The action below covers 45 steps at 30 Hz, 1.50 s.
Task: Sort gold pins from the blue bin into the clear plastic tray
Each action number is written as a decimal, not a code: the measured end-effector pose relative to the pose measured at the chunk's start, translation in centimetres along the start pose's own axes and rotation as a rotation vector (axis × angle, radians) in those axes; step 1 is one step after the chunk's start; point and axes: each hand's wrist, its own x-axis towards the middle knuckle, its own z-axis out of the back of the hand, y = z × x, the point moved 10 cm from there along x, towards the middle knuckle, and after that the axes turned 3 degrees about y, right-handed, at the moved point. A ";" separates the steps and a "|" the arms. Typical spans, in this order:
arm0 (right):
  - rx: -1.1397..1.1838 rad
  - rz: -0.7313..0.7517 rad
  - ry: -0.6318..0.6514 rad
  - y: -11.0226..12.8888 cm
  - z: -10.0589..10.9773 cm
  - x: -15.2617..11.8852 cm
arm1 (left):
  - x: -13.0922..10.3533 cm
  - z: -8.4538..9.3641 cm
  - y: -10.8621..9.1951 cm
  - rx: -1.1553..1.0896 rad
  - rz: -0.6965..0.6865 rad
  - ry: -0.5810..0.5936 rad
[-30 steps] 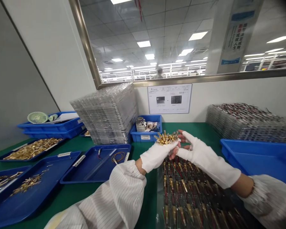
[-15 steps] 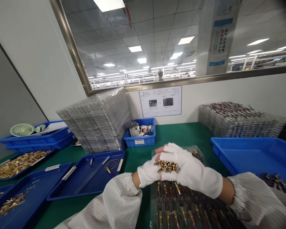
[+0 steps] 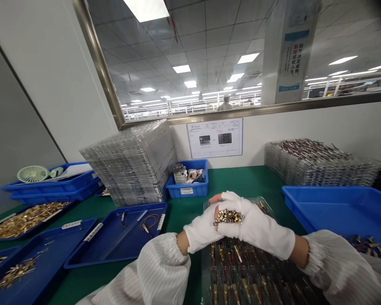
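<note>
My left hand and my right hand, both in white gloves with bare fingertips, are cupped together around a bundle of small gold-coloured metal pins. The pins' round ends point toward me between the palms. Most of my fingers are hidden behind the bundle and gloves. Directly below and behind the hands lies a clear plastic tray. Rows of gold-tipped parts with thin red and dark wires lie in it.
To the left are blue trays, one with a heap of gold pins. Stacked clear trays and a small blue bin stand behind. On the right are a large blue tray and a clear tray stack topped with wired parts.
The bundle has shifted slightly right between my hands, and its pin ends look more even and tightly packed. The view has tilted up a little.
</note>
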 end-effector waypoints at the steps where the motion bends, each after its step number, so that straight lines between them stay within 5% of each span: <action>1: 0.009 -0.006 -0.002 -0.1 0.1 0.0 | 0.0 0.0 -0.2 0.015 0.004 -0.004; 13: 0.141 -0.030 -0.062 -0.5 0.8 0.1 | 0.2 0.8 -0.4 -0.065 0.055 -0.105; 18: 0.478 -0.244 -0.153 -3.5 0.9 -0.1 | 0.8 -1.8 2.9 -0.509 0.328 -0.010; 21: 0.504 -0.217 -0.241 -4.3 2.0 0.2 | 0.6 -3.7 4.0 -0.836 0.501 0.058; 24: 0.440 -0.171 -0.368 -5.0 3.7 0.2 | 0.5 -3.1 4.4 -0.973 0.540 -0.028; 32: 0.485 -0.274 -0.478 -6.4 4.3 -0.4 | 0.9 -1.8 4.2 -0.906 0.404 -0.122; 36: 0.479 -0.349 -0.586 -7.1 5.1 -1.2 | 0.7 -1.5 5.5 -0.779 0.440 -0.183; 41: 0.490 -0.300 -0.479 -6.2 4.2 -0.4 | 0.6 -1.3 6.5 -0.701 0.484 -0.210; 45: 0.384 -0.313 -0.512 -6.4 4.5 -0.6 | 0.7 -0.9 5.6 -0.722 0.437 -0.246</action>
